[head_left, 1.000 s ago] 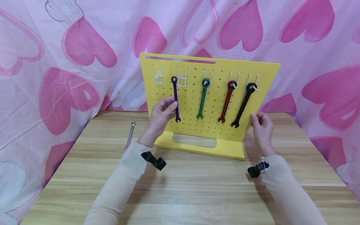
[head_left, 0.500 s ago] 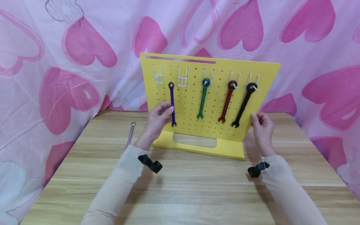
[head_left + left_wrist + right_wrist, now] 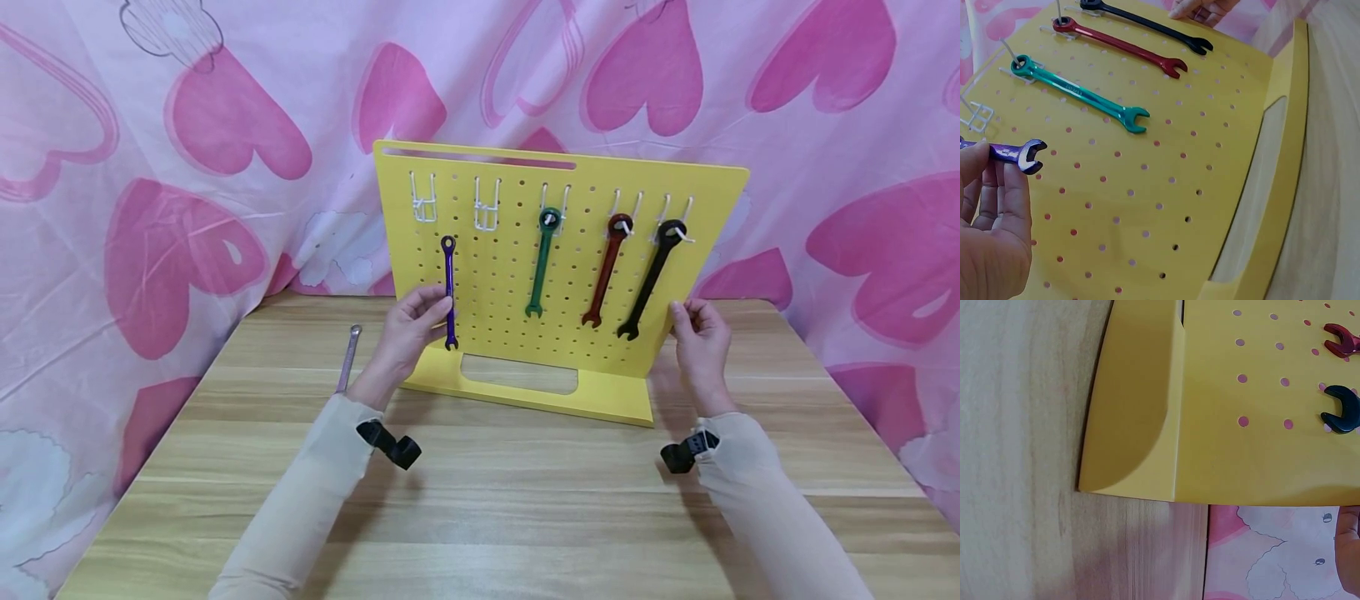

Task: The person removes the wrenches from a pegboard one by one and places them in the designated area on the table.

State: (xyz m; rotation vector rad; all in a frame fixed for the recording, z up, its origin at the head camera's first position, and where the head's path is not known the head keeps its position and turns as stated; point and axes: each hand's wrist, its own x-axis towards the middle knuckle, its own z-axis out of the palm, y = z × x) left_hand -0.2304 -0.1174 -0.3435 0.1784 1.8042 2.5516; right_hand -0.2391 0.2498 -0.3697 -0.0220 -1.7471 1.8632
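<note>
Left hand (image 3: 405, 329) pinches a purple wrench (image 3: 449, 275) between thumb and fingers, below the middle of its shaft. The wrench stands nearly upright in the grip, ring end above the fingertips, open jaw below them, in front of a yellow pegboard (image 3: 502, 267). Close to the left of this grip, a silver wrench (image 3: 348, 358) lies on the wooden table (image 3: 525, 500), its near end hidden by the left wrist. Just above the held wrench, to either side of its ring, two white wire hooks hang bare: a left hook (image 3: 423, 208) and a second hook (image 3: 487, 212). Further to the right of the grip, three wrenches hang by their rings, leaning: first green wrench (image 3: 541, 267), then red wrench (image 3: 606, 271), then black wrench (image 3: 651, 279). Well apart, beyond the black one, right hand (image 3: 703, 346) holds the board's right edge, thumb at the front, fingers curled. Farthest from the grip, behind the board, hangs a pale pink cloth (image 3: 300, 83) printed with hearts.
</note>
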